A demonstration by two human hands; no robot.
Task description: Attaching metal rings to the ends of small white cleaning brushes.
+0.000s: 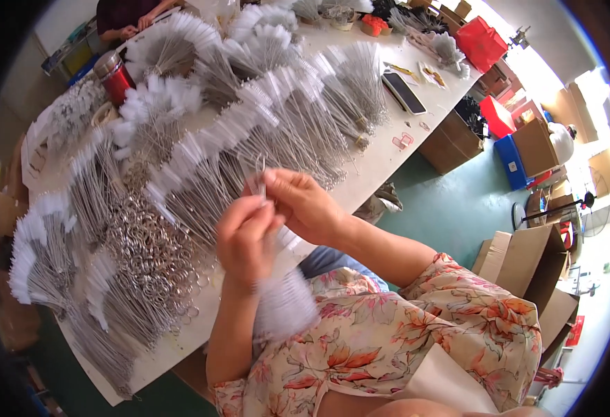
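My two hands meet above the near edge of the table, fingertips almost touching. My left hand (pixel 246 236), blurred by motion, is closed round thin wire stems. A bunch of white-bristled wire brushes (pixel 284 306) hangs below it, beside my left forearm. My right hand (pixel 301 201) pinches thumb against finger at a thin wire loop (pixel 260 164) that sticks up over the fingertips. Whether that loop is a stem's end or a separate ring I cannot tell. Left of my hands lies a heap of shiny metal rings (pixel 148 254), close to wire-stemmed brushes (pixel 201 163) laid in rows.
More brush bundles (pixel 173 45) cover the white table (pixel 381 156). A red flask (pixel 114 78) stands far left, a phone (pixel 404 92) far right. Across the table another person's hands (pixel 138 26) are at work. Cardboard boxes (pixel 451 142) stand on the green floor to the right.
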